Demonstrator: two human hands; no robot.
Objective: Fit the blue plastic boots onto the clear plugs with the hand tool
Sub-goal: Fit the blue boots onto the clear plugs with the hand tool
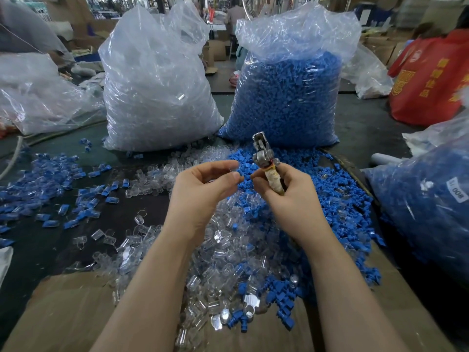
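Above the plug pile [223,262], right hand [286,196] around upright hand tool [266,163].

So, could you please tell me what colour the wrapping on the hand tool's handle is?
Cream-beige, on the hand tool gripped by the right hand; head view.

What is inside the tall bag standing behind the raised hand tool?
The clear plastic bag is packed with loose blue boots, filling roughly its lower two thirds; the crumpled top looks empty. Whatever lies deeper in the bag, behind the outer boots, is covered.
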